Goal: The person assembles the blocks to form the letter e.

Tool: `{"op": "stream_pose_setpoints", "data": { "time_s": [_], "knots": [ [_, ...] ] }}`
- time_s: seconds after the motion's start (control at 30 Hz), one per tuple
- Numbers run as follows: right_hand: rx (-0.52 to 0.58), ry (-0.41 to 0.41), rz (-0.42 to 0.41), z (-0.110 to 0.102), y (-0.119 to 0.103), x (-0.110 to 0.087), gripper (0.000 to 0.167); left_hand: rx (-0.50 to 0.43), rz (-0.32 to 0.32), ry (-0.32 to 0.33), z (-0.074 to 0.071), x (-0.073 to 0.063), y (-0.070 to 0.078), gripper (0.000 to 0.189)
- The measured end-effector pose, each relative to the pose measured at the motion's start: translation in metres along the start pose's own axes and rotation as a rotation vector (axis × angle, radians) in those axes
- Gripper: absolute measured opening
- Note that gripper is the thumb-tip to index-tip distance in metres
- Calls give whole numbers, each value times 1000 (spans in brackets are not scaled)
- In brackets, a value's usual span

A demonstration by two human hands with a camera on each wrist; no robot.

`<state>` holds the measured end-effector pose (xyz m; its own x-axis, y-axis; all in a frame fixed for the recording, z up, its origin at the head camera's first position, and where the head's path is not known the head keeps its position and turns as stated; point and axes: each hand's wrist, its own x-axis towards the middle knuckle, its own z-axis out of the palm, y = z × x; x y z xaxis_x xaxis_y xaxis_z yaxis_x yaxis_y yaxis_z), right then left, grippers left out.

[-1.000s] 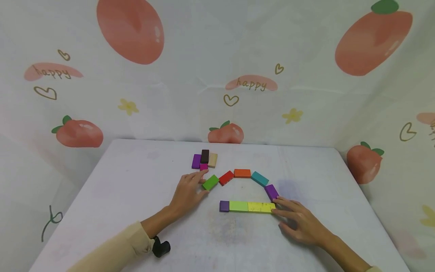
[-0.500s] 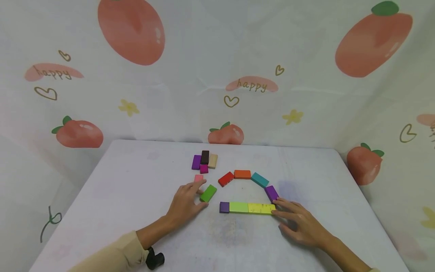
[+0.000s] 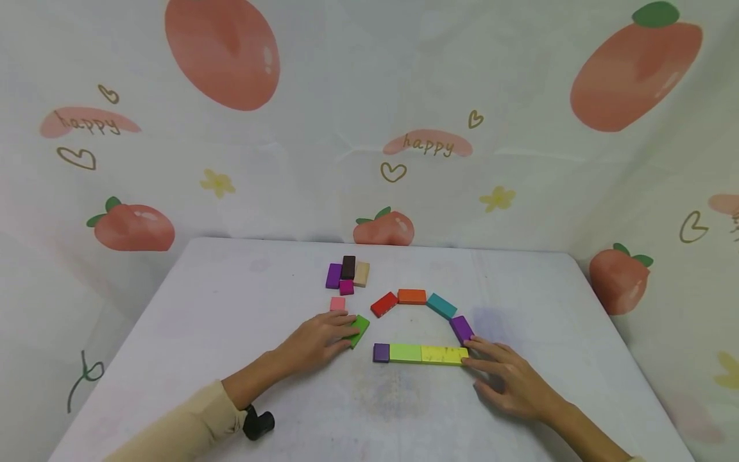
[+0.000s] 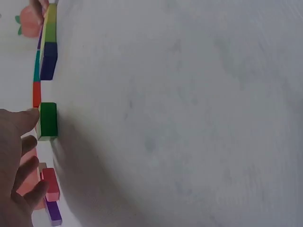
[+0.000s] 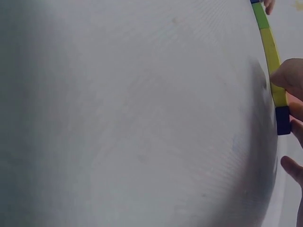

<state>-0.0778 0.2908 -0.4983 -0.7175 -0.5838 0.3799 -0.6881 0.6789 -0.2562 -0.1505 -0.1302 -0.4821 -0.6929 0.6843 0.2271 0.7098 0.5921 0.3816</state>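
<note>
Green block (image 3: 362, 326) was found flat on the tabletop (image 3: 260, 301), well inside its edges. Gaps were noted toward the red block (image 3: 384, 304) and dark purple block (image 3: 381, 352). Green was overlaid by loosely extended fingers of the left hand (image 3: 314, 340), palm down. Purple block (image 3: 460, 328) and yellow block (image 3: 441, 354) were touched by outstretched, parted fingers of the right hand (image 3: 514, 375).
</note>
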Motion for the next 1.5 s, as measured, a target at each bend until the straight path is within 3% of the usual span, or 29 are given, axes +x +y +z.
{"op": "stream_pose_setpoints", "data": {
  "time_s": [0.13,0.47,0.8,1.1,1.5],
  "knots": [
    [7,9,-6,0,0,0,50,22,56,-72,-3,2,-3,36],
    [22,-1,3,-1,0,-1,51,40,96,-33,2,13,-5,37],
    [25,13,1,1,0,-1,51,67,103,-30,4,20,1,28],
    [29,-24,21,1,2,-3,50,43,88,-46,7,24,0,26],
    [28,-4,21,2,1,-2,51,16,85,-40,8,26,2,26]
  ]
}}
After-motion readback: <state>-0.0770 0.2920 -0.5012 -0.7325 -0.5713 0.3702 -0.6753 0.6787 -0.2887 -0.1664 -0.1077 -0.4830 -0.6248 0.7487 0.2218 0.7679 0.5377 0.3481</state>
